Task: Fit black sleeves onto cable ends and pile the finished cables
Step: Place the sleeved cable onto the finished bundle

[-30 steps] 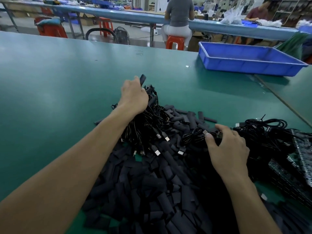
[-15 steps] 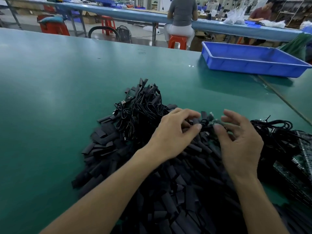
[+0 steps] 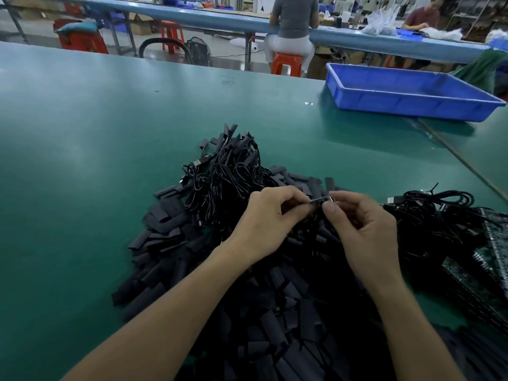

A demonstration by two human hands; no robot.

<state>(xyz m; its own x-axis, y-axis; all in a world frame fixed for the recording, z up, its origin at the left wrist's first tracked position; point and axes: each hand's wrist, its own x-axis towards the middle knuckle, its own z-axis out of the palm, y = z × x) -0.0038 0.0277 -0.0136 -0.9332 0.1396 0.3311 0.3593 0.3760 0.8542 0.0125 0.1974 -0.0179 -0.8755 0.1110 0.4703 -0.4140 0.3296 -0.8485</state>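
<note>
A cable end [image 3: 322, 201] is pinched between the left hand [image 3: 264, 224] and right hand [image 3: 365, 229] above the near heap of sleeves [image 3: 275, 312]; a slip could be caused by so slight a grip, and the end lost among the cable pile [image 3: 228, 174] just beyond

Green table [image 3: 110, 133], heaped with black parts.

A wide heap of sleeves [image 3: 170, 243] covers the near middle and runs off the bottom edge. On its far side lies a tangled cable pile [image 3: 228, 174], with several sleeved ends pointing away. To the right, a second cable bundle [image 3: 428, 210] touches the heap, and dark boards [image 3: 492, 243] lie just beside it at the right edge. A blue tray [image 3: 412, 103] stands at the far right, well apart from the heaps, near a seam [image 3: 461, 160] in the tabletop.
</note>
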